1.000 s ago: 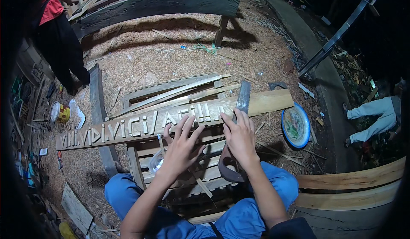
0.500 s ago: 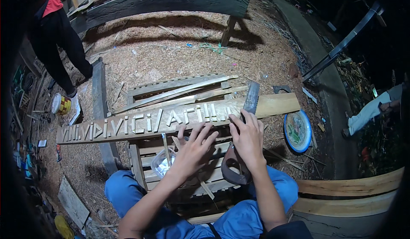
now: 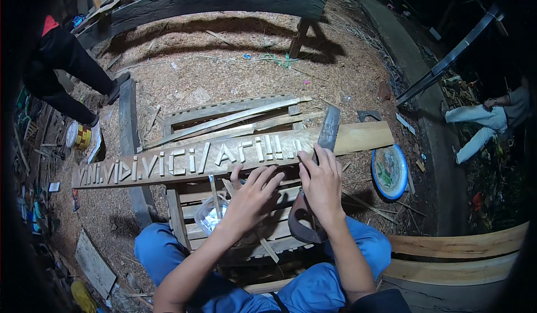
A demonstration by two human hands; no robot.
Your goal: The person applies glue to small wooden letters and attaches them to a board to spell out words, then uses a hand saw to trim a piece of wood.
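Observation:
A long wooden board (image 3: 347, 138) lies across in front of me, with letters built from short pale wood strips (image 3: 180, 164) along its face. My left hand (image 3: 254, 194) hovers at the board's near edge, fingers bent and apart, with nothing visible in it. My right hand (image 3: 323, 181) rests at the same edge farther right, fingers spread and bent, its fingertips by the last small strips. Under it lies a handsaw (image 3: 330, 127), the blade over the board and the dark handle towards me. A clear plastic tub (image 3: 202, 215) with white contents and a stick (image 3: 213, 193) stands left of my left hand.
A slatted wooden pallet (image 3: 174, 215) lies beneath the board. Right of it is a round blue-rimmed tray (image 3: 405, 173). A tin (image 3: 79, 137) stands at left near a person in dark trousers (image 3: 72, 67). Another person (image 3: 481, 123) sits at right. A heavy bench (image 3: 224, 5) spans the back.
The person at left has shifted left with legs farther apart, and the one at right shows more fully. My left hand's fingers have drawn slightly closer together; the right hand barely moves.

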